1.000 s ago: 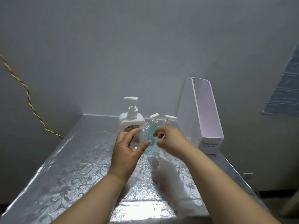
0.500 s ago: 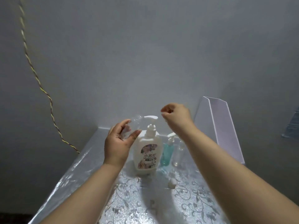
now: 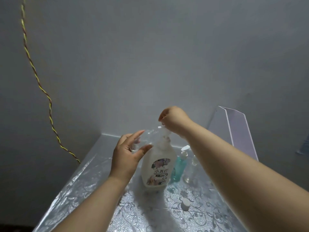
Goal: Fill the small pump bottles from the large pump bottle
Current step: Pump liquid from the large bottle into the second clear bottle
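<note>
Pinching a small bottle (image 3: 146,139) between thumb and fingers, the left hand (image 3: 126,158) holds it by the large bottle (image 3: 157,171) pump (image 3: 160,127); right hand (image 3: 174,121) fingers curl there, grip unclear.

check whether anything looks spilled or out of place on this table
No spill shows. One small white cap-like piece lies loose on the silver floral-patterned table, nearer the camera than the teal small pump bottle. It was probably just taken off for filling.
</note>
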Action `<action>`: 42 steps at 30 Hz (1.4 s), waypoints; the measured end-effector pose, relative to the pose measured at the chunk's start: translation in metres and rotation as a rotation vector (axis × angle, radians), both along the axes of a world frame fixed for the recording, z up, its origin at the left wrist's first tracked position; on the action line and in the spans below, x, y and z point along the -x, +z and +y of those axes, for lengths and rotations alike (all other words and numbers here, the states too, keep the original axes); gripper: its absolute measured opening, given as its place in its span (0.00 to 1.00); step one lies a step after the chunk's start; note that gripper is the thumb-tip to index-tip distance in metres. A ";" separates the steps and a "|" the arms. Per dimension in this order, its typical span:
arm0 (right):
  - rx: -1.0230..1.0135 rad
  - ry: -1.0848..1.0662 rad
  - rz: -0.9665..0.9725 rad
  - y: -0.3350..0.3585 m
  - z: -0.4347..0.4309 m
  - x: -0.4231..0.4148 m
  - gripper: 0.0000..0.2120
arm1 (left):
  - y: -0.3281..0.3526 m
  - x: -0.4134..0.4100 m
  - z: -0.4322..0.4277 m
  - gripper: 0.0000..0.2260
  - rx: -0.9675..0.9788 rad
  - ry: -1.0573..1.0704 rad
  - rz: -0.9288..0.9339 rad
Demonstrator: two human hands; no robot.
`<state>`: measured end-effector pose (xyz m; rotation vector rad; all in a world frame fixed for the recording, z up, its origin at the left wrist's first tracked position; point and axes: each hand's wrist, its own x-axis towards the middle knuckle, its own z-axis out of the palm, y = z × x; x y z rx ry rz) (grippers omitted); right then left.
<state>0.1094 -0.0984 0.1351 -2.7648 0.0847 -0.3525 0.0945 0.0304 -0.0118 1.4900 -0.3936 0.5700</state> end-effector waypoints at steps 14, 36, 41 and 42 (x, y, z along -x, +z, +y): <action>0.319 -0.002 0.241 -0.003 0.005 -0.024 0.17 | 0.002 0.004 0.000 0.25 -0.122 0.006 -0.092; 0.681 0.187 0.226 -0.010 -0.002 -0.024 0.16 | -0.006 0.003 0.005 0.19 -0.079 0.095 -0.127; 0.694 0.108 0.354 -0.018 0.000 -0.026 0.20 | -0.011 -0.001 0.005 0.19 -0.045 0.084 -0.116; 0.711 0.120 0.361 -0.018 0.000 -0.028 0.21 | -0.011 -0.001 0.006 0.19 -0.039 0.080 -0.112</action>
